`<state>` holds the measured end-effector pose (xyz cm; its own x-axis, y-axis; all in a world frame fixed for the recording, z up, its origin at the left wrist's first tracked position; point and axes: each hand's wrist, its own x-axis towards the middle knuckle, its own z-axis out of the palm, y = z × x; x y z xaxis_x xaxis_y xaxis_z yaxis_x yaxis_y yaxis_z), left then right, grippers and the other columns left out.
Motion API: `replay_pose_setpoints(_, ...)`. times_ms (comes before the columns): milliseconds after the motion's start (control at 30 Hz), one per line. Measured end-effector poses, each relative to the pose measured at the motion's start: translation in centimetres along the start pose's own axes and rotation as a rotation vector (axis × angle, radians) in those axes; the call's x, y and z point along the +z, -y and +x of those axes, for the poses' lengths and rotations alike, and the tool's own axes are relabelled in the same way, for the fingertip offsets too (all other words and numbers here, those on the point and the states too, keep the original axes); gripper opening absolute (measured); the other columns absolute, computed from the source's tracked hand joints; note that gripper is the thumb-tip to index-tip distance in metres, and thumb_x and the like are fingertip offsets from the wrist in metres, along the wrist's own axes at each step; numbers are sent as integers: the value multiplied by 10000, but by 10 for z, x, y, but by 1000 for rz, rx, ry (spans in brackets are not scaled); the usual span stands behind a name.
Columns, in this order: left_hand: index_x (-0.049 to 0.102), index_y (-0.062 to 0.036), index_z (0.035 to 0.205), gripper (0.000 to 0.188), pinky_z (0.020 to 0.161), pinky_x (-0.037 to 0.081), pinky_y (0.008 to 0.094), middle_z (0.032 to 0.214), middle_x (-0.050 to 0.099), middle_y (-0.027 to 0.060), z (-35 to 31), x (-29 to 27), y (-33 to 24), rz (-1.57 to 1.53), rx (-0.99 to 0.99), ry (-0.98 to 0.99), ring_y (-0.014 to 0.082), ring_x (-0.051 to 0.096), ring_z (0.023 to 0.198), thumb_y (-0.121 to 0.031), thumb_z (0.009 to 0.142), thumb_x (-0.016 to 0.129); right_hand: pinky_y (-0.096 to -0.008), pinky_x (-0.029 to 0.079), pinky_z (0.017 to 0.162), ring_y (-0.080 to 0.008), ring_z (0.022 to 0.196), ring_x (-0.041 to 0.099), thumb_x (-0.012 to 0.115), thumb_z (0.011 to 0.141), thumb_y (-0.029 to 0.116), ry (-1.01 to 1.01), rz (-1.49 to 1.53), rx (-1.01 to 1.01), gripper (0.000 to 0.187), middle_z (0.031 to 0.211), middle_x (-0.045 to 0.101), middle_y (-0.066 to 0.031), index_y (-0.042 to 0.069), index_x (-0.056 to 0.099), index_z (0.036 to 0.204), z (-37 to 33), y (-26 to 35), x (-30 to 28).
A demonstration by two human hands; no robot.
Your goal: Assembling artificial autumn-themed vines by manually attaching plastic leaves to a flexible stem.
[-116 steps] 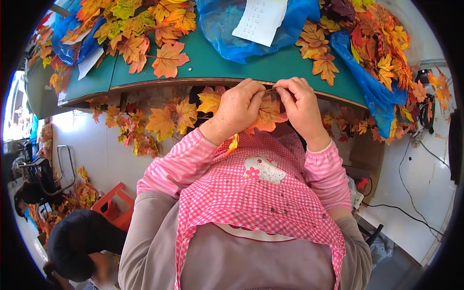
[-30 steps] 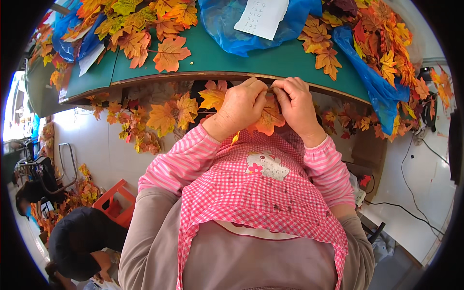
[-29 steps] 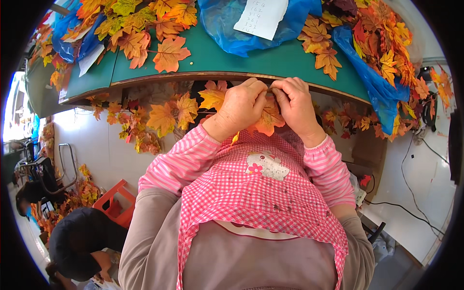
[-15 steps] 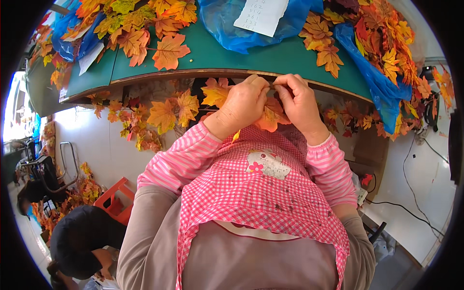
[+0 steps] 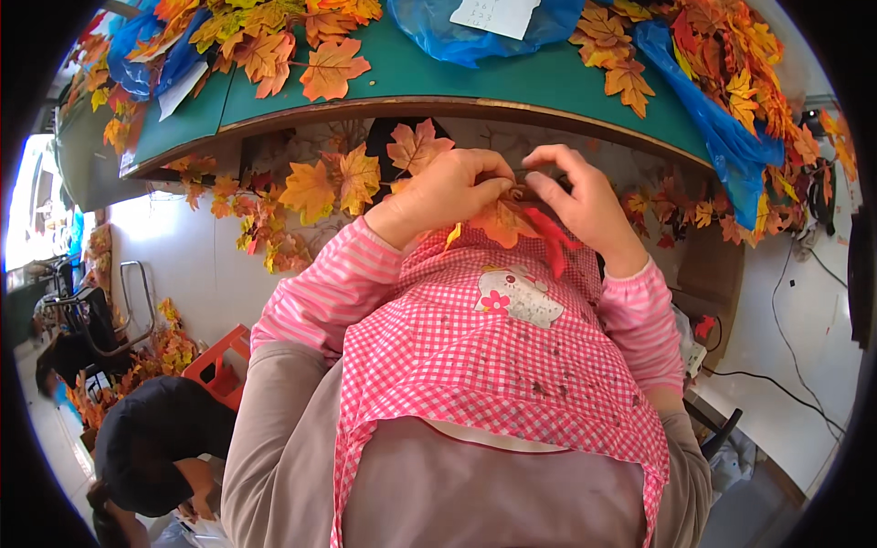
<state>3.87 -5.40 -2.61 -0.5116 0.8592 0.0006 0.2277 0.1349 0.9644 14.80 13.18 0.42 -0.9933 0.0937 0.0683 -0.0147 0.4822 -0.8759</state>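
My left hand (image 5: 457,190) is closed in a pinch on the stem of an artificial maple leaf garland, just in front of the table edge. From the pinch hangs an orange leaf (image 5: 504,225), with a red leaf (image 5: 554,239) beside it under my right hand. My right hand (image 5: 585,203) is close by on the right, its thumb and forefinger apart with a gap between them; its other fingers are partly hidden. Left of my left hand, more of the yellow and orange leaves (image 5: 356,175) hang below the table edge, along with a peach-coloured leaf (image 5: 417,146).
A green table (image 5: 402,91) with a wooden edge runs across ahead. Blue plastic bags (image 5: 457,41), a paper slip (image 5: 498,15) and leaf piles (image 5: 717,64) lie on it. At lower left, a person in a black cap (image 5: 155,443) bends near a red crate (image 5: 219,365).
My right hand has parted from the left, its thumb and forefinger opening. A red leaf now shows between the hands. The table sits slightly higher in view.
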Motion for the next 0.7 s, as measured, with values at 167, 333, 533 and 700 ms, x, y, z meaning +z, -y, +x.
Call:
replay_pose_setpoints(167,643,12,1024,199,732,521,315,944,649,138,-11,-5,-14,99,215,-244,218,653,856,-92,860,684,-242,478,700,-95,745,600,650,907,166,213,238,241,183,795,670,-29,-10,679,948,8,-15,2)
replay_pose_setpoints(333,638,-2,1073,193,792,515,339,1029,644,132,-39,-48,29,451,161,-531,262,644,935,-68,892,624,-254,469,763,-94,832,591,676,879,138,105,114,180,159,873,653,-24,-12,672,934,4,-46,-14)
replay_pose_setpoints(533,663,-45,1042,268,961,434,447,1185,596,125,-75,-28,90,753,208,-426,345,547,1158,-139,793,693,-244,474,743,-96,837,575,711,855,71,-45,37,40,104,1024,565,-17,1,668,919,0,-72,-17)
replay_pose_setpoints(700,681,-38,971,171,966,443,448,1107,659,116,-81,-35,102,560,194,-477,348,556,1174,-105,814,698,-262,480,671,-113,720,586,714,854,78,-292,-94,-7,110,992,548,-34,-7,675,913,1,-74,-7)
